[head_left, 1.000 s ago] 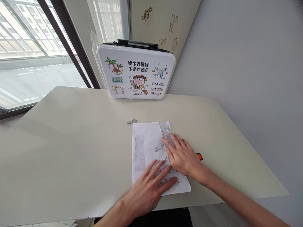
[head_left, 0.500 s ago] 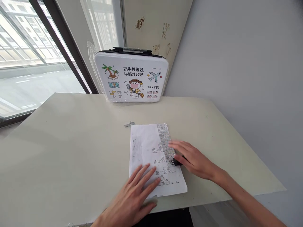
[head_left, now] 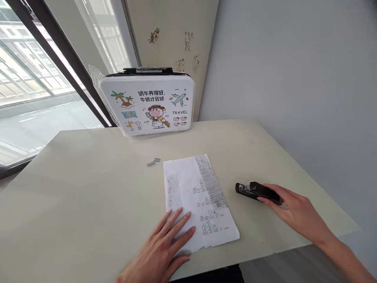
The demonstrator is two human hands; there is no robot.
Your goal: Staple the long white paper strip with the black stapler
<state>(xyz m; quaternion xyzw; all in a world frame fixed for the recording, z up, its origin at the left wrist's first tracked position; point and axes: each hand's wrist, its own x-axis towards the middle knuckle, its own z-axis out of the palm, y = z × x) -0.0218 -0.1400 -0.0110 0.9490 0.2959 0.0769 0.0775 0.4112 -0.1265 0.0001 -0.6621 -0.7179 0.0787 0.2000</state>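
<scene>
A printed sheet of paper (head_left: 194, 196) lies on the pale table (head_left: 88, 196), with a strip of grey staples along its right edge. My left hand (head_left: 165, 247) rests flat on the sheet's near left corner, fingers spread. My right hand (head_left: 294, 208) is to the right of the sheet, its fingers closed on the rear of a black stapler (head_left: 255, 190) that points left toward the paper.
Two loose staple bars (head_left: 153, 162) lie just left of the sheet's top edge. A white illustrated case (head_left: 147, 104) wrapped in plastic stands at the table's far side against the wall. A window fills the left; a grey wall runs along the right.
My right hand left the paper, moved right and took hold of the black stapler. My left hand slid down to the sheet's near corner. The camera turned slightly right.
</scene>
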